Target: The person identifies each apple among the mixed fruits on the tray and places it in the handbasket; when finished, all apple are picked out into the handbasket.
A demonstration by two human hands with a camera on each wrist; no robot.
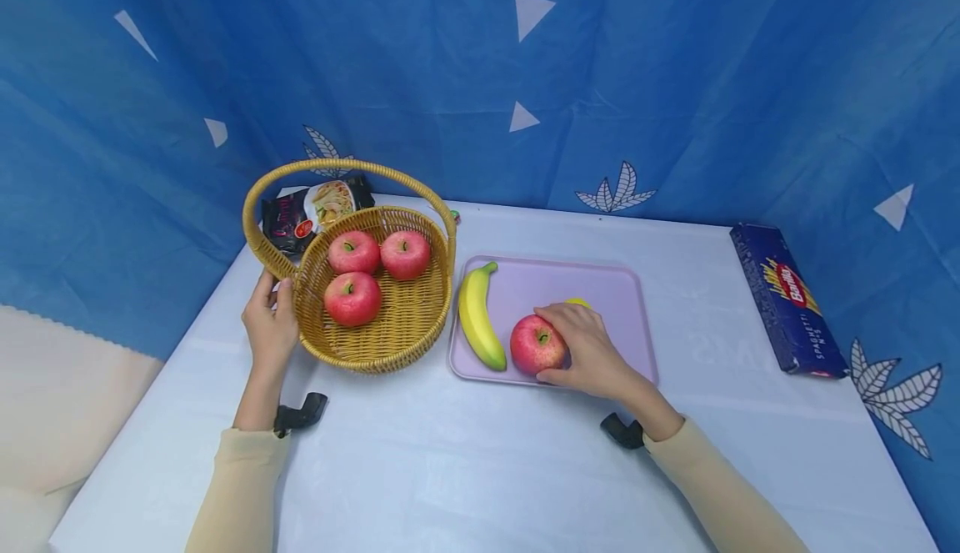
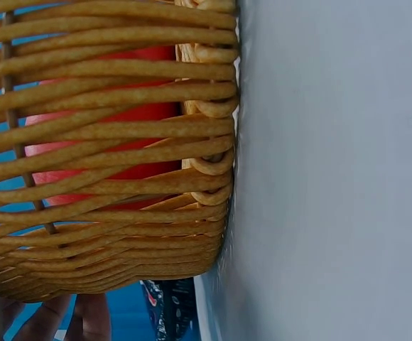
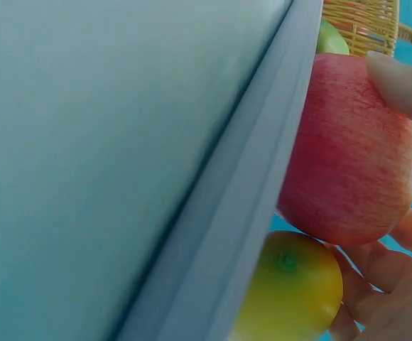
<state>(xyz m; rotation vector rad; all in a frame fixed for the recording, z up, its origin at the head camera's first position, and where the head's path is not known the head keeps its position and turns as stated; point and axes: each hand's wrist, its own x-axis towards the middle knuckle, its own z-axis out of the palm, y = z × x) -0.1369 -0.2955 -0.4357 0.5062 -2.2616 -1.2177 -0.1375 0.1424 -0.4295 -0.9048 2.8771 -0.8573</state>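
My left hand (image 1: 272, 319) holds the left side of a wicker basket (image 1: 408, 353), by the foot of its tall handle. Three red apples (image 1: 352, 299) lie inside it; through the weave in the left wrist view, red (image 2: 121, 153) shows. Over a lilac tray (image 1: 600, 282), my right hand (image 1: 588, 349) grips another red apple (image 1: 537, 344), thumb on the near side and fingers on the far side. Left of that apple lies a banana (image 1: 478, 315). A yellow-green fruit (image 3: 288, 291), mostly hidden by the hand in the head view, sits beside the gripped apple.
Behind the basket lies a black food packet (image 1: 288, 219) with a noodle picture. A blue spaghetti box (image 1: 787, 303) rests at the table's right edge. Blue curtain (image 1: 450, 61) hangs along the back of the white table (image 1: 450, 470).
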